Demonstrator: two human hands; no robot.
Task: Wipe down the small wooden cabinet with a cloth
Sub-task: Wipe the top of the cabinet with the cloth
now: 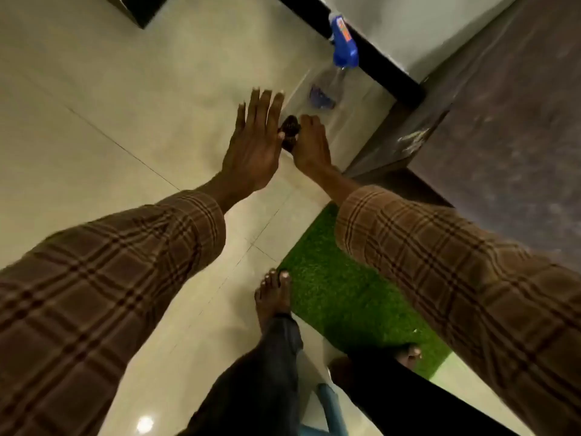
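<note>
The small wooden cabinet (503,127) is dark brown and fills the right side, its top dusty and smeared near the front corner. Both my hands are held out over the floor, to the left of that corner. My right hand (311,146) grips a small dark bunched cloth (290,129). My left hand (256,143) is flat with straight fingers, and its thumb side is against the cloth. Most of the cloth is hidden between the two hands.
A clear spray bottle (327,89) with a blue trigger head (344,45) stands on the pale tiled floor (110,89) beyond my hands, beside the cabinet. A green grass mat (342,291) lies at the cabinet's foot. My bare feet (273,297) stand at its edge.
</note>
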